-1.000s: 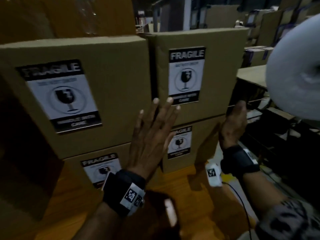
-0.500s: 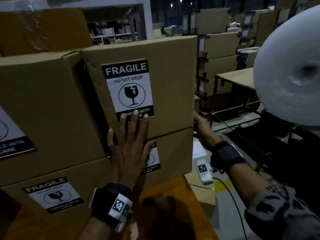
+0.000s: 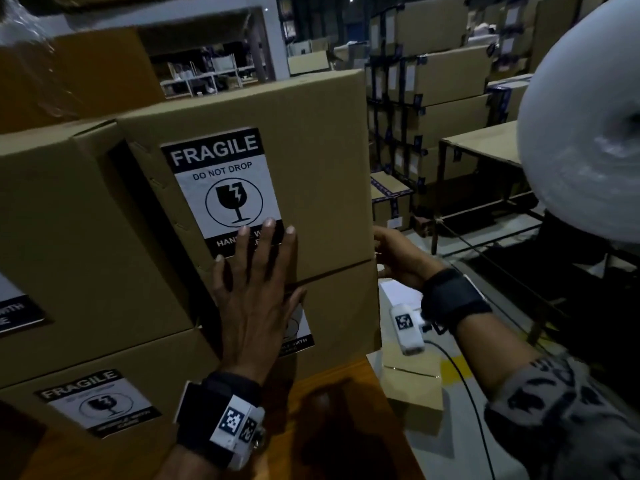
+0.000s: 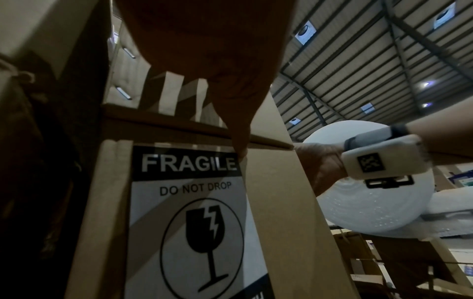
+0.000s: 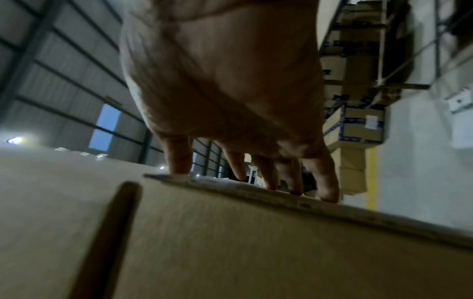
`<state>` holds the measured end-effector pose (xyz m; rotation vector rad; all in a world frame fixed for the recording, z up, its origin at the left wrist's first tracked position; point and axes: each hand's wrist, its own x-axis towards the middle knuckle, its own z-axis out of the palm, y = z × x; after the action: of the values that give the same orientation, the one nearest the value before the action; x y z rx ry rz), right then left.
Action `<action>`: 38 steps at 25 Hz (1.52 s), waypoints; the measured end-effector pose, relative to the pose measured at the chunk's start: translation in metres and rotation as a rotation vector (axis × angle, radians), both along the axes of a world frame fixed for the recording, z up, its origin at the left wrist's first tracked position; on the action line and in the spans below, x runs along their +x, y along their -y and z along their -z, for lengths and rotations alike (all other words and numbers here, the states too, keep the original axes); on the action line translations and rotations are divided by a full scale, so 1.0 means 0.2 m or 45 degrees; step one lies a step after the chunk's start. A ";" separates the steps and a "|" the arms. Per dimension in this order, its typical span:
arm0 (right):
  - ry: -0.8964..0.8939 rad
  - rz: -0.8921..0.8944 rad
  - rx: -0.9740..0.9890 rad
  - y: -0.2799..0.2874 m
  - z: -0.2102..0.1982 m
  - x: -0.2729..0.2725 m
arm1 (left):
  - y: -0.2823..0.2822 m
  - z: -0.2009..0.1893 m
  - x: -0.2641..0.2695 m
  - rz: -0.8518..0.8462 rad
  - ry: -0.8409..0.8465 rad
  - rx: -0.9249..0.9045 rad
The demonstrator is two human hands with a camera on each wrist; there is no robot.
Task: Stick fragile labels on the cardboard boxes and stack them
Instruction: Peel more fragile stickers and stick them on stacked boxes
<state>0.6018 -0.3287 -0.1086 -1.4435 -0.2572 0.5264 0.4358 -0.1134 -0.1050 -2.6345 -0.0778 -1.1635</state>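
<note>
1. I see the left hand point(image 3: 254, 299) flat, fingers spread, pressing the upper box point(image 3: 311, 161) atop the lower box point(image 3: 343, 306).
2. Right hand point(image 3: 398, 258), fingers extended, touches its right edge; nudge leftward likely.

Upper labelled cardboard box point(image 3: 311, 161) stacked on lower labelled cardboard box point(image 3: 346, 313) | neighbouring two-box cardboard stack point(image 3: 79, 237) touching at 9 o'clock | large roll of bubble wrap point(image 3: 581, 140) well apart at 3 o'clock | flat left hand point(image 3: 256, 299) spans the seam | right hand point(image 3: 398, 258) at the right edge
</note>
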 end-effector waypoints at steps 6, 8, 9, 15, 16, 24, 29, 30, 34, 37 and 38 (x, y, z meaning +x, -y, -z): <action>-0.072 -0.211 -0.045 0.03 -0.02 0.09 | -0.03 0.01 -0.02 -0.053 -0.004 0.023; -0.075 -0.265 -0.039 0.03 -0.01 0.09 | -0.06 0.04 -0.05 -0.054 -0.018 0.013; -0.083 -0.275 -0.033 0.02 0.00 0.08 | -0.08 0.06 -0.07 -0.058 -0.028 0.010; -0.060 -0.242 -0.101 -0.01 0.02 0.09 | -0.08 0.11 -0.08 -0.060 -0.041 0.046; -0.071 -0.193 -0.068 -0.04 0.02 0.09 | -0.06 0.11 -0.06 -0.046 -0.039 0.064; -0.077 -0.080 -0.077 -0.06 0.04 0.11 | -0.02 0.10 -0.03 0.017 -0.072 0.066; -0.051 -0.015 0.008 -0.11 0.04 0.02 | -0.01 0.09 -0.04 0.029 -0.113 0.085; -0.050 0.035 0.008 -0.12 0.03 0.00 | -0.01 0.08 -0.04 0.040 -0.105 0.090; 0.001 0.645 0.109 -0.13 0.06 -0.24 | -0.12 0.08 -0.16 0.028 0.057 -0.003; 0.280 1.097 0.047 -0.21 0.11 -0.65 | -0.24 0.11 -0.34 -0.004 0.202 -0.047; 0.360 1.075 0.060 -0.27 0.11 -0.79 | -0.29 0.12 -0.40 -0.018 0.239 -0.102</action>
<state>0.4432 -0.2755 -0.1315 -1.4291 0.1283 -0.3689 0.3557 -0.0558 -0.1288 -2.5801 -0.1813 -1.4280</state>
